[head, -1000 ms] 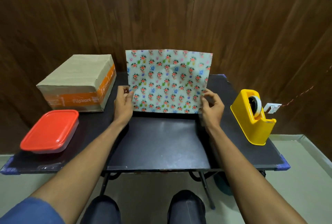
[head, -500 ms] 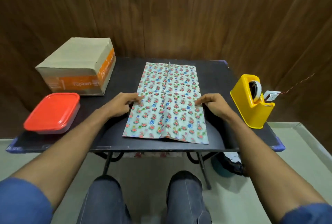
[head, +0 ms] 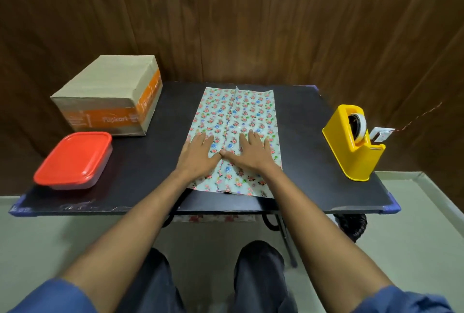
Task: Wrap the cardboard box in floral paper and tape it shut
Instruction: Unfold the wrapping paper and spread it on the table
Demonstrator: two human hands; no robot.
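Note:
The floral paper (head: 238, 114) lies flat on the middle of the black table (head: 160, 162), with a crease running down its centre. My left hand (head: 198, 154) and my right hand (head: 252, 153) press on its near half, fingers straight and thumbs touching at the crease. The cardboard box (head: 110, 94), brown with an orange band, stands at the table's back left, apart from the paper. A yellow tape dispenser (head: 356, 142) with a roll of tape sits at the right edge.
A container with a red lid (head: 74, 158) sits at the front left, just in front of the box. A dark wood wall stands right behind the table. My knees are below the table's front edge.
The paper, held upright a second ago, now lies flat. My hands have moved from its side edges inward to the centre crease and press down on it.

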